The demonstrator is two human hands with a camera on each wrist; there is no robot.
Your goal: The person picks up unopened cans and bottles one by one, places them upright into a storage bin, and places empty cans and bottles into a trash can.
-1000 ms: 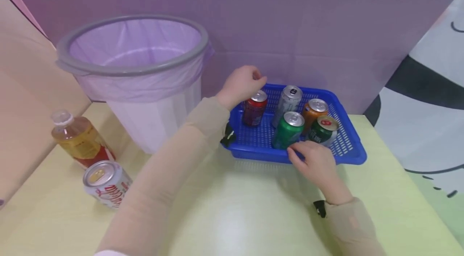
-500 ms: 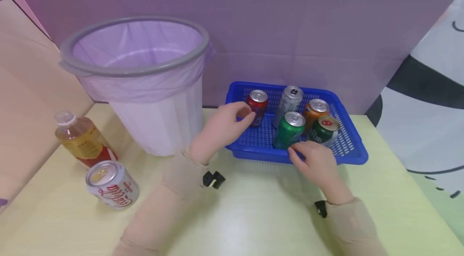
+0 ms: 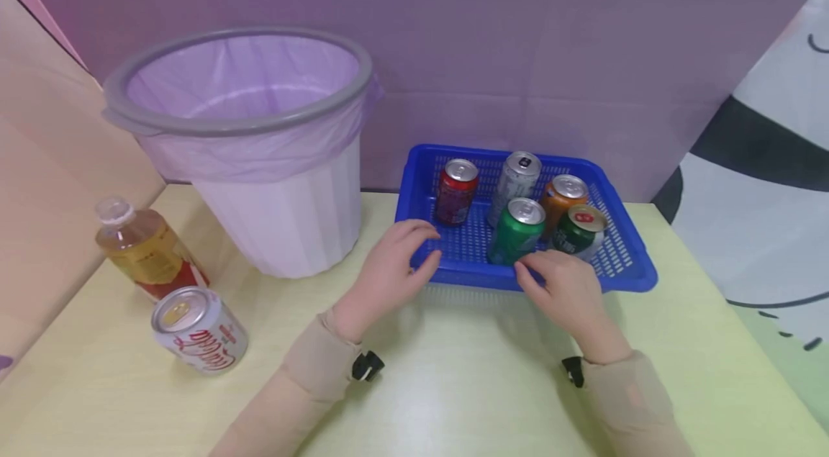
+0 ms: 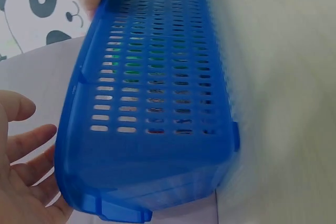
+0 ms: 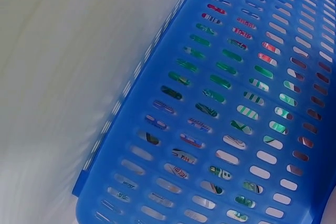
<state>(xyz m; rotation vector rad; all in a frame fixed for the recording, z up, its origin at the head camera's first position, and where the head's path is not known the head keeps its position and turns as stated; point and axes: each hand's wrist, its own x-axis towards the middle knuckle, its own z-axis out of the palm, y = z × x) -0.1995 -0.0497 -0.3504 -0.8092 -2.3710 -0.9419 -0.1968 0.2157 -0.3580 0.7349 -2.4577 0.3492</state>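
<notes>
Largest on the pale table (image 3: 466,385) is the bin (image 3: 285,219), off to my left with a purple liner (image 3: 246,72) folded over its top. Right of it sits the blue basket (image 3: 469,275), and I judge the step in hand to be getting both hands onto it. The drink bottle (image 3: 152,248) stands well apart at far left. My right hand (image 3: 567,295) holds the basket's near edge, thumb outside, fingers over. My left hand (image 3: 391,273), by the near left corner, is spread wide, gripping nothing; the corner hides some fingertips, so I can't tell if they touch. Inside are the tall silver can (image 3: 516,183), then red (image 3: 456,196), green (image 3: 513,237), orange (image 3: 560,202) and dark green (image 3: 573,235) cans; the Coca-Cola can (image 3: 204,342) is beside the bottle. The next move, I'd say, calls for a left pinch, level and gentle, lest cans topple.
</notes>
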